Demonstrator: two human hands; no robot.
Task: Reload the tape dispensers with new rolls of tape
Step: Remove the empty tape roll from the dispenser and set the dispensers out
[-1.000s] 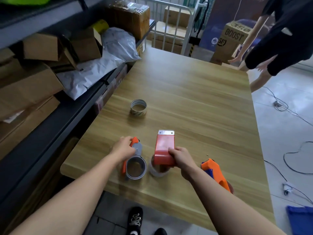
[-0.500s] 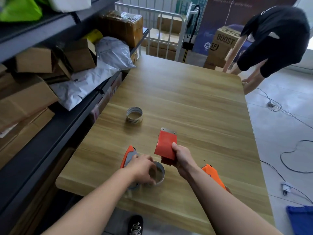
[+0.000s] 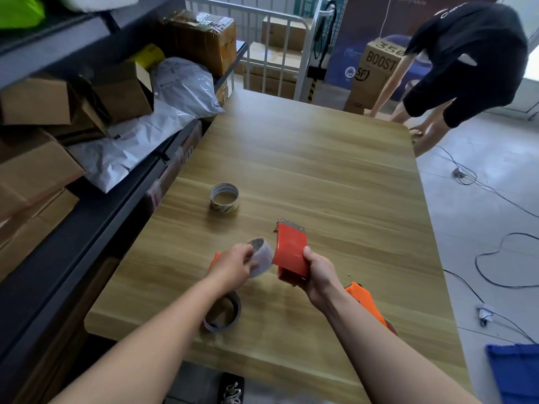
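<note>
The right hand [image 3: 316, 272] grips the dispenser [image 3: 291, 250] round its lower end, thumb curled over the red face, metal blade pointing away from the person; the left hand [image 3: 233, 266] pinches a pale roll [image 3: 261, 256] by its rim, right at the dispenser's left edge (touching or not, I cannot tell), both held above the table [image 3: 320, 170].

The step in hand looks like seating the roll. It should go best with the dispenser's open side turned to face the roll, the core held square to the hub, and the loose end set to feed toward the blade; fingers are best kept off the teeth.

A spare roll [image 3: 224, 197] stands beyond and left of the dispenser; a dark ring [image 3: 223, 314] lies nearer the person, below-left of it; an orange dispenser [image 3: 366, 301] lies just below-right.

Far beyond the dispenser a box [image 3: 379, 64] reads "BOOST", "350" and "SF"; any print on the rolls is too small to read.
</note>
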